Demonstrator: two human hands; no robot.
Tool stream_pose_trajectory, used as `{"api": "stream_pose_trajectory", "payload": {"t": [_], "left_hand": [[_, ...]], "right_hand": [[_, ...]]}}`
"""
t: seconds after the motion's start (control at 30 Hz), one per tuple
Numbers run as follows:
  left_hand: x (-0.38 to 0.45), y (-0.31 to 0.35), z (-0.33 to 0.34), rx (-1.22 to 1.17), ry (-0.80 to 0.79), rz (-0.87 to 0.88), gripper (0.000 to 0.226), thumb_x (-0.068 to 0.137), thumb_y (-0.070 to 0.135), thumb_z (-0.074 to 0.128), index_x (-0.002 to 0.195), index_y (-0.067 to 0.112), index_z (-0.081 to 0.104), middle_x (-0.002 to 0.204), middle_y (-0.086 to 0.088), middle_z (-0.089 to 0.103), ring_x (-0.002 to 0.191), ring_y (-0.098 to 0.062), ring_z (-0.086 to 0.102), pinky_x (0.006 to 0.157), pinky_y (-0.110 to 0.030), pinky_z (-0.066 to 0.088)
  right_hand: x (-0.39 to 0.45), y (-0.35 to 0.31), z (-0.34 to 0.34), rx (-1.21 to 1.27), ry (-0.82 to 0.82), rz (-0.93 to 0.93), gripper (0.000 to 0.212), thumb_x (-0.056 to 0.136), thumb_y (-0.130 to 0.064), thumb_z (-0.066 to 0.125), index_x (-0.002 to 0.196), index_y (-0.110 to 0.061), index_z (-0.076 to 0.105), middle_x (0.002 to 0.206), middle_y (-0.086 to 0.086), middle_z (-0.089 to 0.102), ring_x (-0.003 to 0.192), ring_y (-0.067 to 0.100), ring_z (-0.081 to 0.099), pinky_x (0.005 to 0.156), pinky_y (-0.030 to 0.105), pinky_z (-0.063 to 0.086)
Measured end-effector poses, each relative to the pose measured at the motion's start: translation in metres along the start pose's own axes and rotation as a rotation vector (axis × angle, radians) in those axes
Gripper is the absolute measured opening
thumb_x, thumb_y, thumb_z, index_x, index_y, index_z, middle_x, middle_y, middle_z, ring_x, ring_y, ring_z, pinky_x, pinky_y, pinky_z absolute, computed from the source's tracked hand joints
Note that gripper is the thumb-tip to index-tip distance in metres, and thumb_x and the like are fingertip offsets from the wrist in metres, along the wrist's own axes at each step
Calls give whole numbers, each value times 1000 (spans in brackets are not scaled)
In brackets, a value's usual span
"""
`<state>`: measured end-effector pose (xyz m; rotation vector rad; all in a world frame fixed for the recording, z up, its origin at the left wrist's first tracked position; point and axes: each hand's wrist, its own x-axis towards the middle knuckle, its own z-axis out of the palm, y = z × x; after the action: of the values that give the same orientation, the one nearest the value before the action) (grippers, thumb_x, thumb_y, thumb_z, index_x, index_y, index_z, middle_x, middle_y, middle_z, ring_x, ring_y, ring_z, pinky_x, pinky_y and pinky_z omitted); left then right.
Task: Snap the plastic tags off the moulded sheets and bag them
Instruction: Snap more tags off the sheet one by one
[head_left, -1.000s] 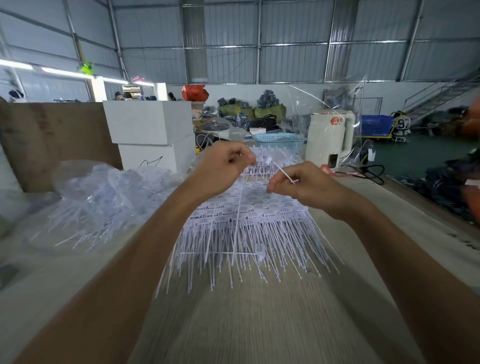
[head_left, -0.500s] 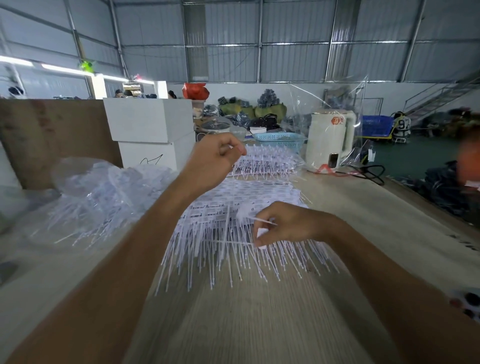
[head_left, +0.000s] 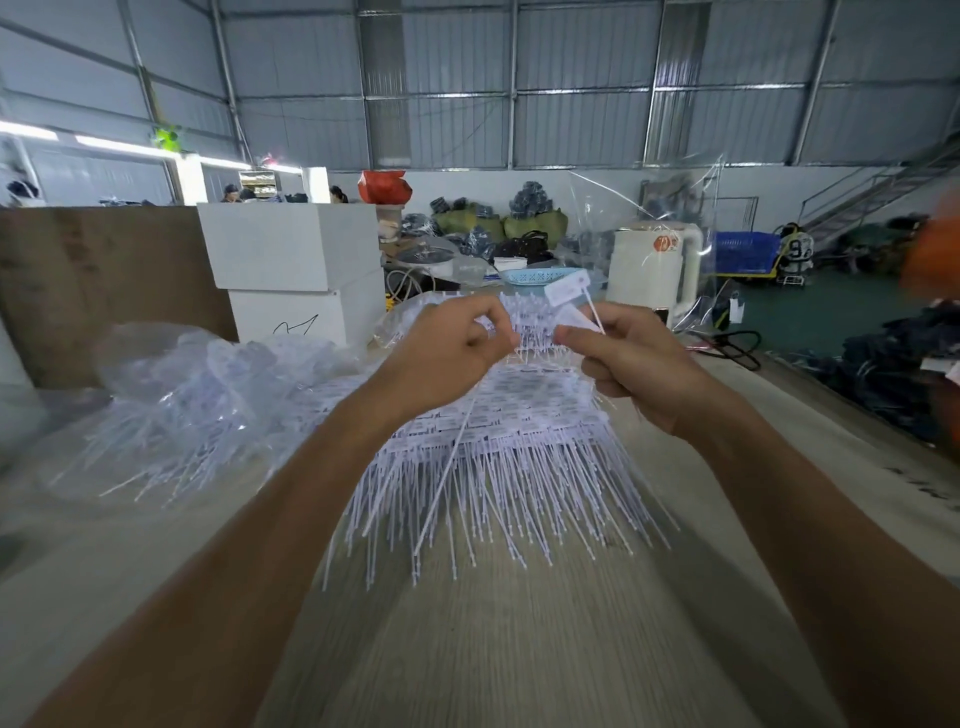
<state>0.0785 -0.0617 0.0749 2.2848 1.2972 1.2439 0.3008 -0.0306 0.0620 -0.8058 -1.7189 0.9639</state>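
A pile of white moulded tag sheets (head_left: 498, 447) lies on the wooden table, thin tails fanned toward me. Above its far end my left hand (head_left: 452, 353) pinches a bundle of snapped-off tags (head_left: 447, 467) whose long tails hang down over the pile. My right hand (head_left: 634, 364), close beside the left, pinches a white tag (head_left: 569, 288) by its stem, the flat label end sticking up. A clear plastic bag (head_left: 197, 395) with loose tags inside sits at the left.
Two stacked white boxes (head_left: 291, 260) and a brown board (head_left: 98, 291) stand behind the bag. A white kettle (head_left: 649, 265), a blue basket (head_left: 540, 275) and a black cable (head_left: 737, 348) are at the far right. The table's right edge (head_left: 883, 447) drops to the floor.
My right hand went down to the pile, then came back up beside the left hand with a tag. The left hand stayed raised, holding its bundle.
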Motion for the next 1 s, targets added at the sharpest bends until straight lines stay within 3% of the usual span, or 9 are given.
{"api": "stream_pose_trajectory", "payload": {"t": [0.17, 0.27, 0.4, 0.53, 0.63, 0.73, 0.83, 0.9, 1.0], "left_hand": [[2, 1, 1, 88, 3, 37, 10, 101, 29, 58, 98, 23, 65, 50, 5, 51, 45, -10, 41, 50, -26, 36], [3, 1, 0, 95, -41, 32, 16, 103, 21, 53, 108, 24, 68, 91, -10, 68, 78, -18, 62, 75, -35, 51], [2, 3, -10, -11, -85, 50, 27, 100, 6, 56, 116, 25, 67, 90, -2, 63, 77, 2, 56, 72, -9, 46], [1, 5, -12, -75, -66, 62, 28, 96, 1, 63, 120, 14, 66, 92, -8, 71, 87, -8, 65, 78, -19, 50], [0, 7, -12, -136, -61, 52, 30, 90, 0, 71, 119, 7, 66, 95, -8, 75, 94, -15, 70, 85, -23, 56], [-1, 7, -13, -129, -50, 64, 28, 85, 2, 77, 112, 4, 71, 97, -9, 74, 91, -14, 71, 82, -20, 56], [0, 6, -14, -86, -42, 59, 18, 83, 5, 79, 100, 1, 76, 94, -11, 74, 86, -17, 70, 80, -24, 57], [-1, 3, -14, -80, -44, 53, 13, 83, 6, 79, 93, 0, 76, 92, -12, 74, 87, -25, 69, 81, -32, 58], [-1, -1, -14, -97, -28, 51, 9, 88, 6, 75, 93, 0, 71, 92, -14, 72, 89, -29, 67, 81, -31, 56]], "right_hand": [[-4, -8, 7, 138, 65, -33, 29, 101, -29, 60, 79, -10, 65, 56, -5, 28, 48, 9, 20, 43, 21, 21], [-2, -13, 11, 150, 157, 1, 40, 105, -41, 49, 74, -17, 55, 60, -3, 48, 50, 8, 39, 46, 19, 36], [-3, -14, 14, 250, 200, 34, 36, 106, -44, 43, 89, -14, 50, 76, 12, 72, 63, 24, 68, 57, 36, 59], [-1, -7, 17, 165, 231, 6, 28, 108, -43, 39, 102, -18, 50, 60, 2, 58, 45, 14, 44, 43, 26, 41], [2, -2, 17, 68, 266, -27, 26, 107, -44, 41, 105, -22, 54, 56, -9, 38, 47, 7, 28, 42, 23, 25], [4, 1, 19, -87, 294, -31, 10, 103, -36, 55, 106, -27, 55, 69, -10, 49, 55, 3, 41, 47, 20, 33], [6, 3, 21, -81, 258, 29, 16, 102, -24, 56, 117, -22, 49, 80, -6, 54, 63, 4, 49, 54, 23, 37], [5, 3, 21, -100, 216, 63, 24, 104, -20, 51, 124, -8, 46, 72, -4, 53, 59, 7, 44, 54, 26, 34], [4, 3, 23, -85, 200, 33, 33, 108, -20, 45, 111, 9, 60, 60, -8, 57, 49, 3, 41, 51, 21, 32]]}}
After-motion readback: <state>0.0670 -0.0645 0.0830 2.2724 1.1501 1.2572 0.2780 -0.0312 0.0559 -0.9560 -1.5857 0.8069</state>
